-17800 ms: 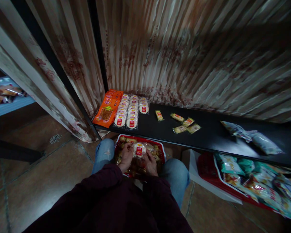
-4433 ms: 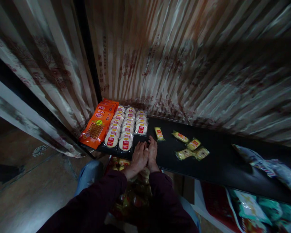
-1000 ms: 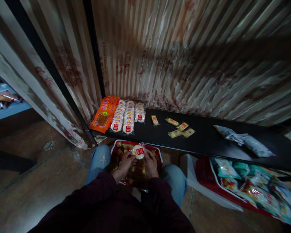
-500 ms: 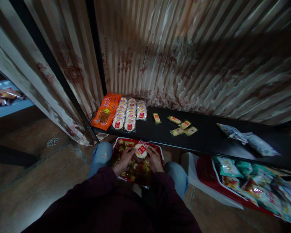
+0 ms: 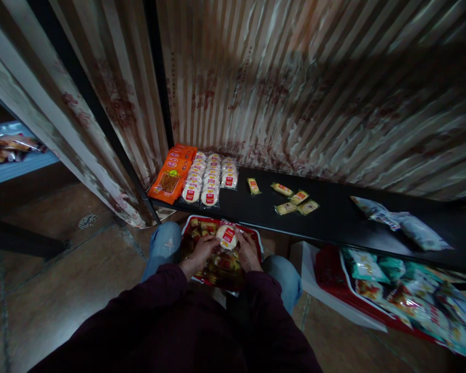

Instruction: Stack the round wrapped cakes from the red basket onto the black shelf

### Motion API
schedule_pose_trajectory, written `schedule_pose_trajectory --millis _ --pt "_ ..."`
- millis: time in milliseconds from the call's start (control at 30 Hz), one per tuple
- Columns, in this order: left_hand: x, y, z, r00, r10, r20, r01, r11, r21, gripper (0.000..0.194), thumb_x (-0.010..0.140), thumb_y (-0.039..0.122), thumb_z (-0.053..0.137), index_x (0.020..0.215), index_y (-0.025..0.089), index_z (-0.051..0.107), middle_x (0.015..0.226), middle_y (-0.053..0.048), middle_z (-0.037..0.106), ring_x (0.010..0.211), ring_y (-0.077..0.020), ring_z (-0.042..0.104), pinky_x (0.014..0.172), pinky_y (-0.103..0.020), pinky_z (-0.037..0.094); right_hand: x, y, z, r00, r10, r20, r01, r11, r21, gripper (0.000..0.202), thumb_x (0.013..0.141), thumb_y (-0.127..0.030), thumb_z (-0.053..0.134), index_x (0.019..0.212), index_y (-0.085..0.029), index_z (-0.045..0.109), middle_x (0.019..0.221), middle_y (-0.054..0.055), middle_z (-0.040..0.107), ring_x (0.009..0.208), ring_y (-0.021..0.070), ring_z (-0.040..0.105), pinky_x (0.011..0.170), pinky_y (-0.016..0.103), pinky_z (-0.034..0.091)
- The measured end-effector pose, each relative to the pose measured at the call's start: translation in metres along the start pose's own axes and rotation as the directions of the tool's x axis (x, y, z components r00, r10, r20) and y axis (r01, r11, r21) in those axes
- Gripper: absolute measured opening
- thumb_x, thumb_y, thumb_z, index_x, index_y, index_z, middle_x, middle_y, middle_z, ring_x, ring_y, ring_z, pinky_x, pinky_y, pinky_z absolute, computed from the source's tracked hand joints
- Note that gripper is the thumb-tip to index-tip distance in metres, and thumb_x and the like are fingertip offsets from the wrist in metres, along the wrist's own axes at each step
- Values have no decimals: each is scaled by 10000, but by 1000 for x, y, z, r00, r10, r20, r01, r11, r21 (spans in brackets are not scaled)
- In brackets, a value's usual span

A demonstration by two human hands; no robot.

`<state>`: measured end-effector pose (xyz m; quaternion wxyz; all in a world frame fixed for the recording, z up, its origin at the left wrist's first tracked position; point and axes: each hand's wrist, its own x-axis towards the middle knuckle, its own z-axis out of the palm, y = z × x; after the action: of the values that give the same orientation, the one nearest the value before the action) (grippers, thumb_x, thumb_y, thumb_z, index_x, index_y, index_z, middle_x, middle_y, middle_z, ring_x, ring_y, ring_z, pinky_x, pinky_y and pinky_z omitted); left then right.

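Observation:
Between my two hands is a round white cracker pack [image 5: 227,237] with a red label in clear wrap. My left hand [image 5: 202,252] grips its left edge, and my right hand [image 5: 248,251] grips its right edge. Below them, a red basket with a white rim [image 5: 260,243] holds many small brown-and-yellow wrapped snacks [image 5: 221,267]. On the black shelf [image 5: 233,207], overlapping rows of similar white cracker packs [image 5: 210,194] lie beside orange snack bags [image 5: 169,181].
Small yellow packets [image 5: 285,208] lie mid-shelf, silvery bags [image 5: 415,228] farther right. A red basket [image 5: 329,272] of chip bags stands below right, beside a white box [image 5: 306,264]. Black posts and a striped curtain [image 5: 225,77] stand behind; my knees flank the snack basket.
The view has shifted slightly, so the shelf's left part sits a little higher and farther right. Both hands still hold the cracker pack, which has risen slightly in view.

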<state>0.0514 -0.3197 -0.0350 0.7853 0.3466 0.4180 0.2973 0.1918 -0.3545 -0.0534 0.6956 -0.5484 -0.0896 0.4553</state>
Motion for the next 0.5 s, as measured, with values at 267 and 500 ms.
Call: schedule_pose_trajectory --millis 267,500 --pt "4 -10 -3 999 36 -28 -35 999 21 331 618 417 769 748 129 667 656 -34 658 568 -123 558 614 -263 413 -7 10 -1 1000 13 -12 -12 999 40 378 543 -434 836 814 -206 704 774 -4 742 647 154 671 580 251 549" --pt "3 -15 -2 997 62 -37 -61 998 18 328 615 409 763 759 129 672 661 -34 659 576 -124 558 626 -264 423 -16 12 1 1000 3 -18 -3 1000 23 316 567 -412 818 783 -216 695 747 -2 736 636 153 666 546 242 535"
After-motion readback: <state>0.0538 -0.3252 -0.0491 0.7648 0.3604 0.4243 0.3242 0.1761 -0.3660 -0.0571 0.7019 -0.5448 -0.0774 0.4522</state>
